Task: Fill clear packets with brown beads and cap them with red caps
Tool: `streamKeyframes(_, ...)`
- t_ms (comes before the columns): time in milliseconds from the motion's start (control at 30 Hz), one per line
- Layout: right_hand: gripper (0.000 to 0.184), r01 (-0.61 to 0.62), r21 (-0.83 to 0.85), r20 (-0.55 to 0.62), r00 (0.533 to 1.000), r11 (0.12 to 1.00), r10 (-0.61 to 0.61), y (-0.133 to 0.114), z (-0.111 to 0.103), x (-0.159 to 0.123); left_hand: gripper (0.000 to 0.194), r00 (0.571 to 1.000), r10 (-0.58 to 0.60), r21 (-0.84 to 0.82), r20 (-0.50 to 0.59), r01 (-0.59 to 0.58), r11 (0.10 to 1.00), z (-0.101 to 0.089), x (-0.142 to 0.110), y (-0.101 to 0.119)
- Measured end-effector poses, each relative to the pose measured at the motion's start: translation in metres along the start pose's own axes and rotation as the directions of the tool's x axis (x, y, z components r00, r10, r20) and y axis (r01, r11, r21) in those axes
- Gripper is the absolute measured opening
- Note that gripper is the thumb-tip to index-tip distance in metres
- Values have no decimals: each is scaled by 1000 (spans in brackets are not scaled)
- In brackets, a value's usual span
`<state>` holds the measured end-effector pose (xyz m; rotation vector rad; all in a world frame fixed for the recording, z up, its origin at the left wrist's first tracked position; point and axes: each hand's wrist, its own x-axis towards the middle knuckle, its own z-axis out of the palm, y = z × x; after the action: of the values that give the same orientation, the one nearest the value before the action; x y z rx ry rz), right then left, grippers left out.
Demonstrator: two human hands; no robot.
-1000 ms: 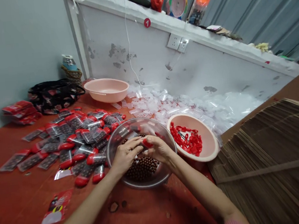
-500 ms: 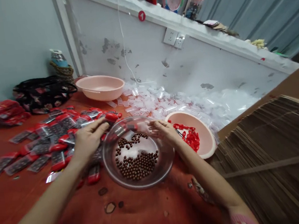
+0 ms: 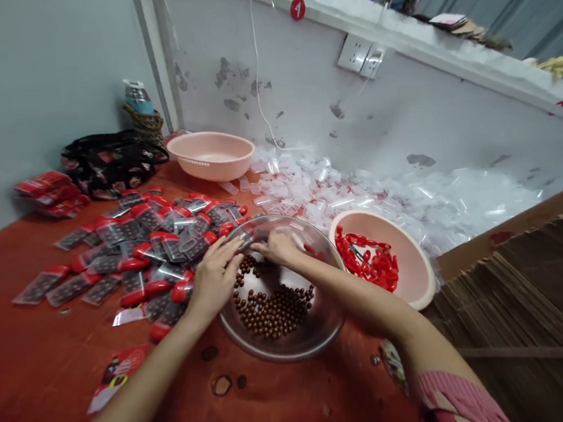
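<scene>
Single head cam, worn by the person, facing forward and down. Sits close above the left hand (image 3: pixel 213 278) and right hand (image 3: pixel 278 248), bowl (image 3: pixel 285 345) low-centre, table (image 3: pixel 35 358) across the lower frame, wall (image 3: pixel 299 88) up top.

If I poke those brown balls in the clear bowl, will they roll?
Probably: the brown beads look round and shiny, so they would likely roll. They lie loose in the clear bowl, whose curved wall should keep them in.
</scene>
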<state>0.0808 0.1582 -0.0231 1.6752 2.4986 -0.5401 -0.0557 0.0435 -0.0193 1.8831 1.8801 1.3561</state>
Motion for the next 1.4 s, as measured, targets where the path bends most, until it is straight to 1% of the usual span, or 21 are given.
streamKeyframes(33, 70, -38, 12, -16, 999, 999, 38, -5, 3, 4, 33, 1000, 8, 16, 9, -8, 1000, 3, -2, 0)
streamKeyframes(100, 71, -83, 8, -37, 996, 997, 83, -13, 7, 9, 33, 999, 30, 56, 24, -32, 998, 7, -3, -2)
streamKeyframes(233, 61, -68, -52, -37, 997, 996, 67, -24, 13, 9, 31, 997, 58, 104, 52, -63, 993, 7, -3, -2)
streamKeyframes(300, 48, -47, -104, -55, 998, 993, 41, -27, 16, 5, 30, 998, 54, 97, 42, -57, 994, 7, -4, -2)
streamKeyframes(367, 36, 4, -141, -66, 998, 990, -13, -29, 16, 0, 30, 998, 51, 84, 31, -54, 995, 8, -5, -2)
streamKeyframes(433, 32, 74, -151, -55, 995, 986, -83, -28, 12, -5, 30, 999, 47, 67, 20, -48, 997, 8, -6, -3)
streamKeyframes(500, 35, 146, -157, -42, 987, 977, -154, -19, 2, -9, 30, 999, 38, 35, 11, -39, 999, 8, -7, -4)
streamKeyframes(567, 41, 221, -131, -9, 975, 966, -224, -4, -11, -13, 29, 1000, 28, 1, -2, -28, 1000, 7, -7, -4)
streamKeyframes(600, 42, 262, -97, 42, 965, 960, -259, 6, -17, -15, 29, 1000, 23, -11, -8, -23, 1000, 7, -7, -4)
streamKeyframes(667, 38, 317, -4, 186, 932, 949, -310, 26, -26, -20, 29, 1000, 12, -21, -19, -12, 1000, 6, -8, -3)
streamKeyframes(700, 34, 322, 24, 240, 917, 947, -318, 35, -27, -22, 29, 1000, 10, -21, -19, -11, 1000, 6, -8, -3)
streamKeyframes(733, 31, 318, 25, 269, 911, 948, -313, 42, -27, -25, 29, 1000, 11, -22, -18, -12, 1000, 6, -8, -3)
streamKeyframes(767, 30, 312, 2, 263, 917, 950, -301, 48, -26, -28, 29, 1000, 15, -23, -18, -15, 1000, 6, -8, -3)
streamKeyframes(833, 34, 291, -88, 204, 941, 953, -269, 55, -20, -36, 29, 999, 28, -26, -16, -28, 999, 6, -8, -4)
streamKeyframes(933, 42, 252, -220, 147, 964, 943, -223, 57, -13, -47, 30, 999, 44, -25, -15, -44, 999, 6, -8, -5)
streamKeyframes(1100, 30, 199, -362, 128, 978, 911, -163, 57, -8, -60, 29, 999, 43, -25, -22, -43, 999, 7, -7, -6)
streamKeyframes(1167, 28, 201, -395, 122, 979, 896, -166, 57, -7, -58, 29, 999, 43, -38, -30, -44, 998, 8, -7, -6)
streamKeyframes(1267, 32, 225, -426, 115, 974, 876, -195, 52, -5, -49, 29, 998, 36, -60, -48, -39, 997, 9, -8, -6)
streamKeyframes(1400, 40, 285, -427, 139, 958, 858, -249, 32, -4, -30, 30, 998, 18, -73, -58, -22, 997, 7, -8, -4)
